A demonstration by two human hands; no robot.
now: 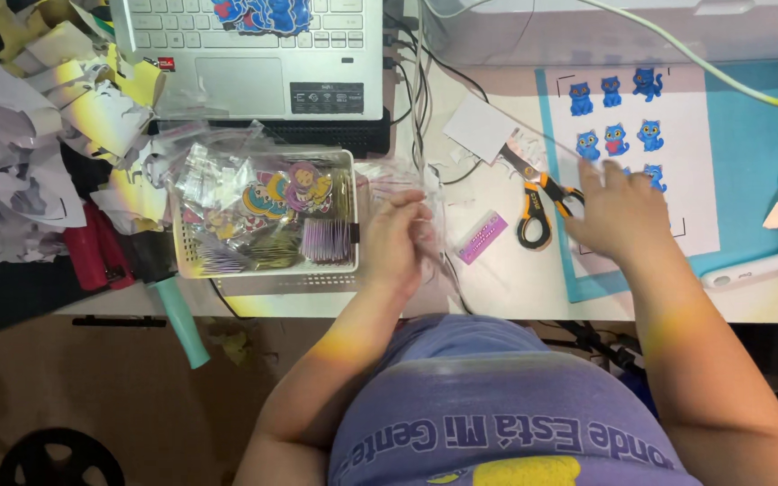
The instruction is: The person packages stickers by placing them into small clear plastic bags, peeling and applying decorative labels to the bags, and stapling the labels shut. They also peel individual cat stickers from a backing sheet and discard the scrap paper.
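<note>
- While the right hand (619, 216) lies flat with fingers spread on the white sticker sheet (668, 180), its fingertips reach toward the rows of blue cat stickers (616, 141) printed just beyond them, up the sheet.
- That sheet rests on a teal cutting mat (749, 153) on the counter (506, 288); the hand grips nothing, only presses down.
- Closed on a clear plastic sleeve (429, 211), the left hand (398, 238) sits beside the white basket (263, 279) of stickers.
- Orange-handled scissors (538, 202) lie between the hands, touching the right hand's thumb side, blades pointing up-left.
- Nearer the cats by far is the right hand.
</note>
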